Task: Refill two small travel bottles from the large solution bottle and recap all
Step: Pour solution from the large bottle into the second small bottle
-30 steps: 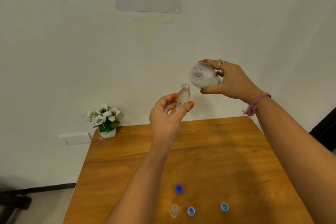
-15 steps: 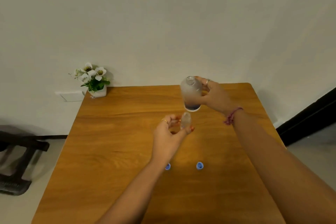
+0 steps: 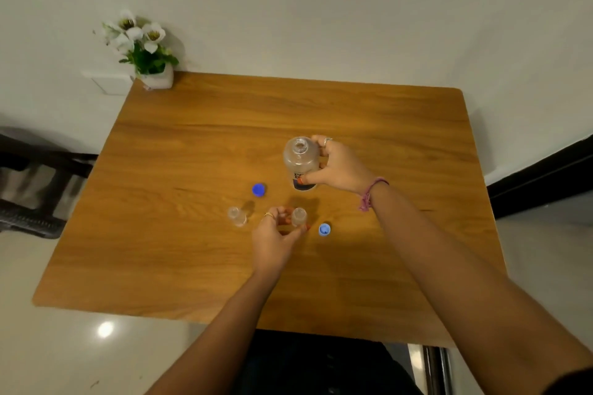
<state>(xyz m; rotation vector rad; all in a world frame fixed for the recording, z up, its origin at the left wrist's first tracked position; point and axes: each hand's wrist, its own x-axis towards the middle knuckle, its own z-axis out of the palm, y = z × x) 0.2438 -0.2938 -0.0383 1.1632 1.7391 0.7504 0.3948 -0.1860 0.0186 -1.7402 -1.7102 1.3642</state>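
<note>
The large clear solution bottle [image 3: 301,161] stands upright and uncapped on the wooden table [image 3: 199,144], and my right hand [image 3: 338,167] grips its side. Nearer to me, my left hand [image 3: 276,236] holds a small uncapped travel bottle [image 3: 298,216] upright at table level. A second small travel bottle [image 3: 237,216], also uncapped, stands alone to the left of that hand. A dark blue cap [image 3: 258,190] lies behind the small bottles. A lighter blue cap [image 3: 324,229] lies open side up, just right of my left hand.
A small white pot of white flowers [image 3: 146,51] sits at the table's far left corner against the wall. A dark chair [image 3: 35,183] stands on the floor to the left. The table's near edge runs just in front of my body.
Both hands came down from in front of the wall to the table. The large bottle went from tilted over the small bottle to upright on the table. My view tipped downward.
</note>
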